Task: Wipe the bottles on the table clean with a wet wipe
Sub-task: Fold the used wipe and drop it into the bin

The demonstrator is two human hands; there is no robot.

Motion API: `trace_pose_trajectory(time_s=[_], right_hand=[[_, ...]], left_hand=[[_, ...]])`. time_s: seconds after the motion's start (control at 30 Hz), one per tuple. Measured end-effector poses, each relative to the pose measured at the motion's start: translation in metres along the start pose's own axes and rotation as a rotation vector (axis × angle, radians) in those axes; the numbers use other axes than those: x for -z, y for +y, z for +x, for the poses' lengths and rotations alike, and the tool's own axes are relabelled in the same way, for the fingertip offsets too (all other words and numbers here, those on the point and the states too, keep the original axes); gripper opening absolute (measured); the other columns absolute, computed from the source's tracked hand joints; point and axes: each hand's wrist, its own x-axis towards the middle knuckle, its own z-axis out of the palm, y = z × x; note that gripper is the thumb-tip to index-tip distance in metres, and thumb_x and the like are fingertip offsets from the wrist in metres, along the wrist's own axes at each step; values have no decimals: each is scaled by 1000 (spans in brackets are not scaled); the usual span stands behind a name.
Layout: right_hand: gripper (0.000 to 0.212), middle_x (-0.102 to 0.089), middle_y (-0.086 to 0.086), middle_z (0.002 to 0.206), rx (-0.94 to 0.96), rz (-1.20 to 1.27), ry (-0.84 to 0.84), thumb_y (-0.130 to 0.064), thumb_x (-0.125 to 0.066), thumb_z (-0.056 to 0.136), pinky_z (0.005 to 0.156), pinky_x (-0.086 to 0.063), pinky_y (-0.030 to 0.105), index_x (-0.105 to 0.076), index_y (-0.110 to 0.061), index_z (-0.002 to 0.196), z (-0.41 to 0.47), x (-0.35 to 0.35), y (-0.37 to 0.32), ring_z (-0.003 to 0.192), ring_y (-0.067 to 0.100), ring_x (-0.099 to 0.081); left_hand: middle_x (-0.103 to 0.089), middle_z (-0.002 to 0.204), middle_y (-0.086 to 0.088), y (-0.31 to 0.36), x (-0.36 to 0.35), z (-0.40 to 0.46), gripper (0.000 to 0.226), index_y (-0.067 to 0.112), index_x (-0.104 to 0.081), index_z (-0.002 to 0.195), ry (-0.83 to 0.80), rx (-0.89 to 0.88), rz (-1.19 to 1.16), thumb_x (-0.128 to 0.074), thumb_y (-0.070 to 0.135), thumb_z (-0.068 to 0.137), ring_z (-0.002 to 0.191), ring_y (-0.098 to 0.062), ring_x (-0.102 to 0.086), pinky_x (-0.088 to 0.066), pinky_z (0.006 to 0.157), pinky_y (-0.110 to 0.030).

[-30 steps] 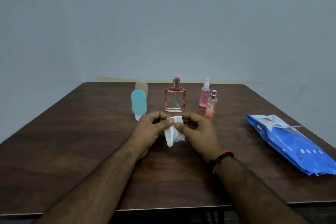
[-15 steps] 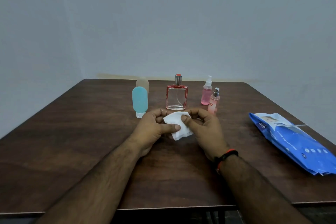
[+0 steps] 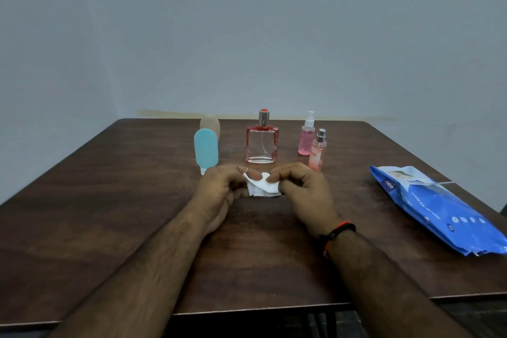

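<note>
Hands, left [image 3: 219,195] and right [image 3: 304,195], each grip the crumpled wet wipe [image 3: 262,188], its long axis lying left-right.

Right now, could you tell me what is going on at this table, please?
A person sits at a brown table and pinches a folded white wet wipe between the left hand and the right hand. Behind the hands five bottles stand upright and untouched: a blue tube, a beige tube behind it, a square glass perfume bottle, and two pink spray bottles. A blue wipes pack lies on the right. No wiping has begun.
</note>
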Motion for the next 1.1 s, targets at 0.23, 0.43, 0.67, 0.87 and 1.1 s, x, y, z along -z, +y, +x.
trace_pose_trajectory(time_s=[0.23, 0.43, 0.67, 0.87, 1.1], right_hand=[[20, -72, 0, 95, -76, 68, -34, -6, -78, 81, 81, -60, 37, -74, -26, 85, -2, 2, -2, 87, 17, -69], [34, -73, -18, 79, -115, 114, -168, 5, -72, 84, 66, -55, 17, -71, -22, 105, -7, 4, -13, 76, 2, -71], [28, -74, 5, 85, -195, 191, -140, 13, -70, 80, 62, -57, 21, -74, -9, 96, -15, 5, -17, 66, 10, -68], [26, -73, 15, 98, -269, 391, -128, 14, -70, 80, 65, -60, 24, -71, -4, 99, -43, 14, -26, 79, 18, -70], [26, -75, 14, 99, -204, 484, -120, 9, -71, 78, 73, -62, 31, -71, -3, 101, -88, 39, -47, 84, 23, -73]], left_hand=[[-76, 86, -6, -9, 7, 0, 8, 2, -76, 87, 18, -114, 264, -76, -1, 79, 79, -15, -70, -56, 73, -28], [-77, 95, -7, -4, 4, -7, 26, 3, -73, 92, -12, -148, 283, -77, -12, 72, 88, -17, -74, -60, 76, -26], [-75, 83, -3, -4, 0, -17, 15, 7, -74, 89, -50, -36, 215, -67, -6, 86, 83, -18, -69, -57, 79, -30], [-71, 86, -6, 1, -4, -38, 16, 4, -65, 102, -84, 74, 52, -63, -5, 88, 76, -15, -69, -57, 64, -25], [-72, 80, -10, 4, -19, -74, 21, 4, -65, 88, -192, 96, 170, -74, 15, 73, 70, -17, -69, -58, 59, -26]])
